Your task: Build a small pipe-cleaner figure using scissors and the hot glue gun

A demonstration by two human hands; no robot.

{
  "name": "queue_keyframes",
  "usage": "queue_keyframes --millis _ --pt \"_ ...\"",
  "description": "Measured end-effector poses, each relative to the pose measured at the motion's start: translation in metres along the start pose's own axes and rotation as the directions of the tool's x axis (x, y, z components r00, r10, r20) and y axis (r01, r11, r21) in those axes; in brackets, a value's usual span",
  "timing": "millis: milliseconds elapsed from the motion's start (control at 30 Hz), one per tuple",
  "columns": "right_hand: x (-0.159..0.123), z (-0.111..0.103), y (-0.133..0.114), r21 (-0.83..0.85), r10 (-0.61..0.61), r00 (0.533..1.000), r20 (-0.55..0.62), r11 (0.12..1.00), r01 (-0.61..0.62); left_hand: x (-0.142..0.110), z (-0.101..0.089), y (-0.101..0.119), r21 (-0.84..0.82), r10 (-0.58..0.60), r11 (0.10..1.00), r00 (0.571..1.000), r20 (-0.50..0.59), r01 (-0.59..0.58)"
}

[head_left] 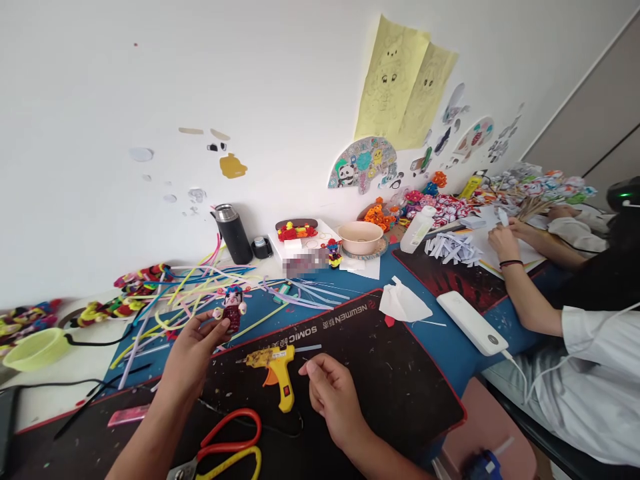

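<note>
My left hand (200,343) grips a small figurine doll (233,310) upright between thumb and fingers. The doll has a blue and red headpiece and a dark red, textured body. Over the black mat, my right hand (334,393) is closed, with thumb and index finger brought together; whether something tiny is pinched there I cannot make out. Just left of those fingertips lies a yellow hot glue gun (280,373) with an orange trigger and a glue stick out of its back. Scissors (233,437) with red and yellow handles rest between my forearms.
Colourful pipe cleaners (200,287) spread behind my left hand. A black thermos (234,233), a pink bowl (361,237) and a white power bank (471,323) stand or lie around the mat (400,373). At the right, a co-worker's hands (505,240) handle paper.
</note>
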State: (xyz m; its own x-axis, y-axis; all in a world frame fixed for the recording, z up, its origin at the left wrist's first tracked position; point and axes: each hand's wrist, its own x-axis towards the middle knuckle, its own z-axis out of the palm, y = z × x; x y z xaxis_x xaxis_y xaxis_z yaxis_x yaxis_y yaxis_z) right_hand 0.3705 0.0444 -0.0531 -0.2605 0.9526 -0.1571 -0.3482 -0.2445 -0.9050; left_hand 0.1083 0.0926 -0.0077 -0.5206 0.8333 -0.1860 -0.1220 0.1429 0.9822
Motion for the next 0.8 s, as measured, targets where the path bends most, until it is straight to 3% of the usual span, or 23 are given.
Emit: queue_keyframes --millis 333,800 --pt "0.0 0.002 -0.001 -0.026 0.005 1.0 0.027 1.0 -0.005 0.015 -0.002 -0.005 0.223 -0.025 0.975 0.998 0.05 0.013" --pt "-0.001 0.004 -0.002 -0.065 0.015 0.999 0.05 0.998 -0.012 0.031 0.006 -0.01 0.354 -0.042 0.935 0.992 0.116 -0.002"
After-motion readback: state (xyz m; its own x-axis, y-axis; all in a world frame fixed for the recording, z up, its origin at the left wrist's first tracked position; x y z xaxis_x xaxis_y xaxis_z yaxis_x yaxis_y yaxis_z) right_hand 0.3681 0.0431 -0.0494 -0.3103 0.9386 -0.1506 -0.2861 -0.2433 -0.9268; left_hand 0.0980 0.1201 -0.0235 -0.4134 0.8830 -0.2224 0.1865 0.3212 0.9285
